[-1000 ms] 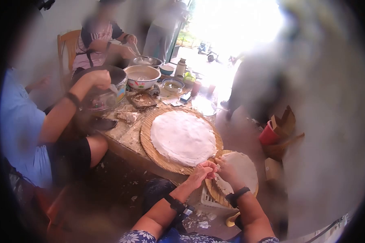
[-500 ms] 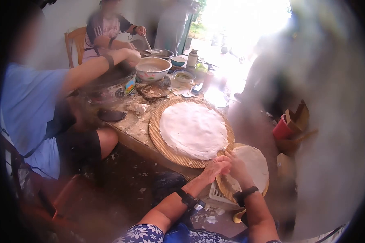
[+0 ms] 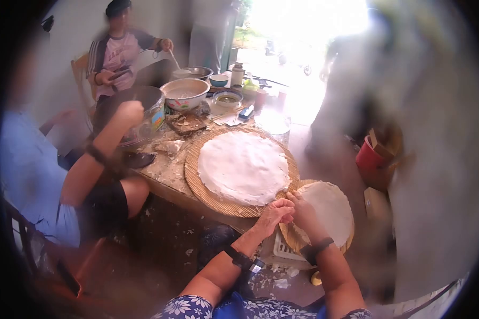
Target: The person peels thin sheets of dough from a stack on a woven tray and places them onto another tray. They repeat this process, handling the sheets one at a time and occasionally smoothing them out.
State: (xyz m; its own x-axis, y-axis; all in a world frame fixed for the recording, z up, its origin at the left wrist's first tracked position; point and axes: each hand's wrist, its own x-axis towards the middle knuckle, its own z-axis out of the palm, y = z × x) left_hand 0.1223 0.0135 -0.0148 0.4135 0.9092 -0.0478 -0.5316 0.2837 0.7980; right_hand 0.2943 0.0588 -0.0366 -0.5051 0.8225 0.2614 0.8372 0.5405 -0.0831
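Observation:
A broad white round of dough (image 3: 243, 167) lies on a large round woven tray (image 3: 193, 187). To its right, a second, thinner pale round (image 3: 330, 210) covers most of a smaller round woven tray (image 3: 348, 245). My left hand (image 3: 274, 217) is closed, its fingers curled together by the lower right rim of the large tray. Close beside it, my right hand (image 3: 305, 211) reaches over the left side of the smaller tray, fingertips pinched near the white dough's edge. Whatever lies between the fingers of either hand is too small or hidden to make out.
Bowls including an enamel basin (image 3: 184, 94), a flask (image 3: 237, 74) and a blue box (image 3: 246, 112) stand on the crumb-strewn table. A person in blue (image 3: 32, 175) sits left; another person (image 3: 123, 64) sits behind, holding a ladle (image 3: 181, 72). A red bucket (image 3: 368, 155) stands right.
The view has shifted, so the table appears further left. My hands stay close together near the trays' meeting edges. The person in blue has drawn an arm back; the far person has sat up.

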